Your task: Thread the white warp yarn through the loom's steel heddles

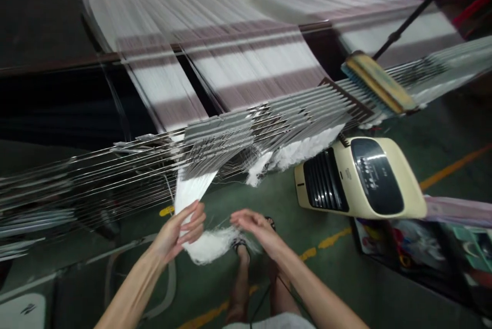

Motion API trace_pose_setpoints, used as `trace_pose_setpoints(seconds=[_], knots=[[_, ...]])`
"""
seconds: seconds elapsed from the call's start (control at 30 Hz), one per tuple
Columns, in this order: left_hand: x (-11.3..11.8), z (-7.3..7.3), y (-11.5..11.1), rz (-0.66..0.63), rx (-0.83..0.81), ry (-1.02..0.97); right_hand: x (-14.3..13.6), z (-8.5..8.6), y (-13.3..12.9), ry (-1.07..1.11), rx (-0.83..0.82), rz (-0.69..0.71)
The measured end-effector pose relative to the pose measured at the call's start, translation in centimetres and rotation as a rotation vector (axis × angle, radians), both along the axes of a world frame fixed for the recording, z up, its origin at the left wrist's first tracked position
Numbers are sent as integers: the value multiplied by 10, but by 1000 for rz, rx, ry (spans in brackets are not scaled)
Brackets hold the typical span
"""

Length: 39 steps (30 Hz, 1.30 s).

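Note:
A bundle of white warp threads [192,193] hangs down from rows of thin metal heddles [215,142] on a loom. My left hand [180,234] is closed around this bundle near its lower part. The loose thread ends [211,247] fan out below it. My right hand [255,226] is just to the right, palm down, fingers pinched at the frayed ends. Behind the heddles a wide sheet of white and brownish-striped warp [238,57] stretches away over the beam.
A cream portable air cooler [359,178] stands on the green floor at right. A broom head [378,83] rests on the heddle frames. More white thread tufts [300,152] hang beside it. My legs [246,288] show below. Boxes of clutter [423,247] sit far right.

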<state>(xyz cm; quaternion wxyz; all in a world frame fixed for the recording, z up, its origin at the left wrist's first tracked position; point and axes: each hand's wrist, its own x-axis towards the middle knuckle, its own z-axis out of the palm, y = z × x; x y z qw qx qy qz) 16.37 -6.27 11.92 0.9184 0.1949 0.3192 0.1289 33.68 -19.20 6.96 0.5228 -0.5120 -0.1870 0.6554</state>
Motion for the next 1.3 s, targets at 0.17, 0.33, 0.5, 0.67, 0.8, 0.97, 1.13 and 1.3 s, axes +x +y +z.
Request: trace_pose_setpoints(seconds=[0.17,0.33,0.5,0.67,0.8,0.97,1.13,1.3], knots=[[7,-1,-7,1,200,77,7,-17,51,-467,165,-254],[7,-11,-2,58,553,380,-25,-25,81,-874,199,236],[-1,-17,-6,46,200,124,-35,-26,48,-698,296,464],[-9,-13,-9,152,66,124,25,-21,80,-604,162,-389],[-12,-10,-8,153,5,117,60,-16,122,-621,164,-538],[-10,-11,-9,142,13,130,62,-16,134,-698,187,-564],[-7,-15,-10,135,21,144,59,-18,134,-628,231,-524],[-4,-16,-14,144,97,218,61,-33,139,-743,176,-289]])
